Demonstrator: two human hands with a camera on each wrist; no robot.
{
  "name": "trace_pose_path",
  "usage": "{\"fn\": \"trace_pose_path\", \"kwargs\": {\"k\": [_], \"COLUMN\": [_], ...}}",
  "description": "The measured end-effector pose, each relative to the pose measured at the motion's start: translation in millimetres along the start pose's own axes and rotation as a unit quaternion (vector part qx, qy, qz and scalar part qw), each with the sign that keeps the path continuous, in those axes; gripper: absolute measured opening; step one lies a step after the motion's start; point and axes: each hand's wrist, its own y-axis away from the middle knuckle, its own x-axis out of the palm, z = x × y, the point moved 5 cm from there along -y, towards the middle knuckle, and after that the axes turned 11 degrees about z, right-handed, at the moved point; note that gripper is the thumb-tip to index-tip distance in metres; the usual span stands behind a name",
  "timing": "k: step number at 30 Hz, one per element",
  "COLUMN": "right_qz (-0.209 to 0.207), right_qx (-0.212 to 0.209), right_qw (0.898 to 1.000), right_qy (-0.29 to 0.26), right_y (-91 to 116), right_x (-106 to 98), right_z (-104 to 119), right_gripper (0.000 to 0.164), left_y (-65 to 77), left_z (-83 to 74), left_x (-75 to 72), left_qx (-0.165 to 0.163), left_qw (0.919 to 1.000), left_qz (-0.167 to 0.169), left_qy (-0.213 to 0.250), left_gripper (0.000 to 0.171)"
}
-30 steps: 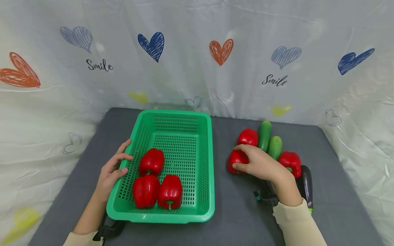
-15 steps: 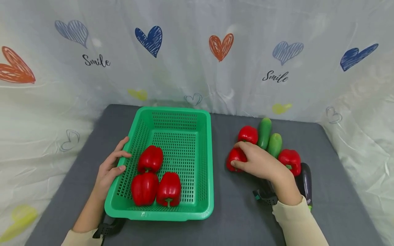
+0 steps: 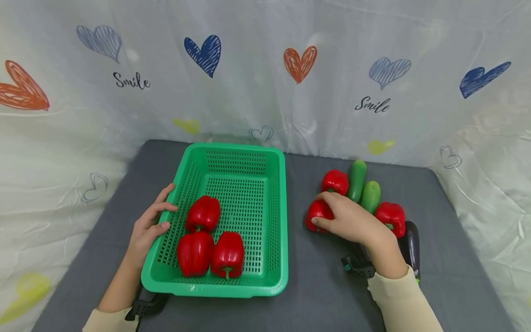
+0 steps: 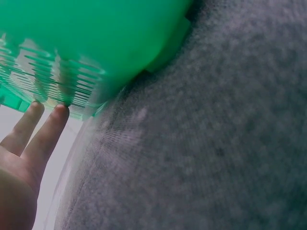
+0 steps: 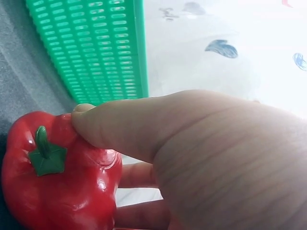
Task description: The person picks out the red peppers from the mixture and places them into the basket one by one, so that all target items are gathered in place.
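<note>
A green plastic basket (image 3: 215, 290) stands on the grey table with three red bell peppers (image 3: 203, 214) inside. At its left side my left hand (image 3: 145, 230) holds the rim, the thumb and a finger over the edge. Two fingertips (image 4: 60, 109) touch the perforated outer wall in the left wrist view. To the right of the basket, my right hand (image 3: 352, 219) grips a red bell pepper (image 3: 318, 214) between thumb and fingers. Its green stem and the thumb on its side show in the right wrist view, where the pepper (image 5: 62, 191) appears to rest on the table.
Behind the right hand lie another red bell pepper (image 3: 335, 181) and two cucumbers (image 3: 356, 180). Right of it are one more red bell pepper (image 3: 391, 217) and an eggplant (image 3: 410, 244). A white curtain (image 3: 257, 83) with printed hearts borders the table (image 3: 307, 276).
The head view has shifted slightly. Both hands keep their places on the basket and the bell pepper, and none of the vegetables has visibly moved.
</note>
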Motion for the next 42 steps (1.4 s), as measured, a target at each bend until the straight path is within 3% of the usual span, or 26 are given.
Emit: {"fn": "trace_pose_path", "kwargs": {"k": [6, 12, 26, 42], "right_qz": [-0.002, 0.002, 0.003, -0.014], "right_qx": [0.005, -0.004, 0.005, 0.002], "right_qw": [1.000, 1.000, 1.000, 1.000], "right_qy": [0.005, 0.012, 0.019, 0.016], "right_y": [3, 2, 2, 4], "right_x": [-1, 0, 0, 1], "right_z": [1, 2, 3, 1], "right_gripper": [0.057, 0.055, 0.058, 0.056], "left_y": [-1.4, -1.8, 4.1, -4.0], "left_z": [1.6, -6.6, 4.9, -6.9], "left_x": [-0.5, -1.8, -3.9, 3.1], "left_qx": [0.012, 0.019, 0.018, 0.029], "left_qw": [0.9999, 0.9998, 0.9997, 0.9995], "left_qz": [0.004, 0.004, 0.009, 0.014], "left_qy": [0.001, -0.002, 0.015, 0.005], "left_gripper": [0.036, 0.035, 0.037, 0.044]}}
